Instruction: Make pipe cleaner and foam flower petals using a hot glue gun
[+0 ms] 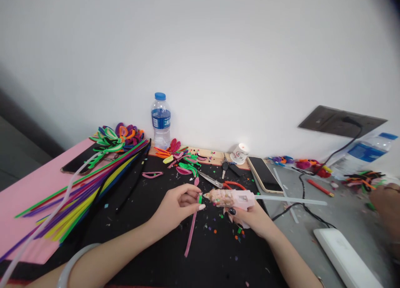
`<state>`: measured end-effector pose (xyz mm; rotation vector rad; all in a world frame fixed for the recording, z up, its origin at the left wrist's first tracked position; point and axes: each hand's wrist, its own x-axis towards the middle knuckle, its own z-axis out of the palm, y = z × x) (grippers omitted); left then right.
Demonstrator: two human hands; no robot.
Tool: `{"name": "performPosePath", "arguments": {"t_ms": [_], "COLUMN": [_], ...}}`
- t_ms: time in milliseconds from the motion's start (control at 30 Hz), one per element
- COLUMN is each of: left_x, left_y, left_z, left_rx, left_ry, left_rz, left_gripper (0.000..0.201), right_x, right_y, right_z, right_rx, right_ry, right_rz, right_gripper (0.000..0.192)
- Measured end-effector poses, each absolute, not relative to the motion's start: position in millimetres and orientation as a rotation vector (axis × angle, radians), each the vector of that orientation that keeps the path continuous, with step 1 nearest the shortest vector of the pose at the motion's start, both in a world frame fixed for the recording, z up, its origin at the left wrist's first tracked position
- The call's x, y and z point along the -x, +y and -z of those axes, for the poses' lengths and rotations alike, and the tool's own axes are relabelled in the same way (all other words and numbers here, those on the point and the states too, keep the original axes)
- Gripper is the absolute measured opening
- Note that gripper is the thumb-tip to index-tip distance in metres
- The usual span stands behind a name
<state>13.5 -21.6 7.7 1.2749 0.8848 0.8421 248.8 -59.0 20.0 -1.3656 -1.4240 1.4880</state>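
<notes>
My left hand pinches a pink pipe cleaner between thumb and fingers, its long end slanting down over the black mat. At the fingertips a short bright green piece shows; whether it is fixed to the pink stem I cannot tell. Wrapped round the handle of a pale pink hot glue gun is my right hand. The gun's nozzle points left, close to the green piece. A clear glue stick juts from its rear. Scissors with orange handles lie just behind the gun.
Loose pipe cleaners spread over the left side, partly over a phone. Along the wall stand a water bottle and a paper cup. Another phone, cables and a white power strip lie rightward. Another person's hand is at far right.
</notes>
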Motion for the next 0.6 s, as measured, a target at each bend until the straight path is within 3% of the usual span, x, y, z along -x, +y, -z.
{"name": "performPosePath", "arguments": {"t_ms": [600], "left_x": [-14.7], "left_y": [-23.0], "left_z": [-8.5], "left_rx": [-1.270], "left_ry": [0.882], "left_rz": [-0.826], "left_gripper": [0.033], "right_x": [-253.4], "right_y": [-59.5], "right_z": [-8.0], "right_rx": [1.431], "right_ry": [-1.391], "right_rz": [-1.463], "right_gripper": [0.032]}}
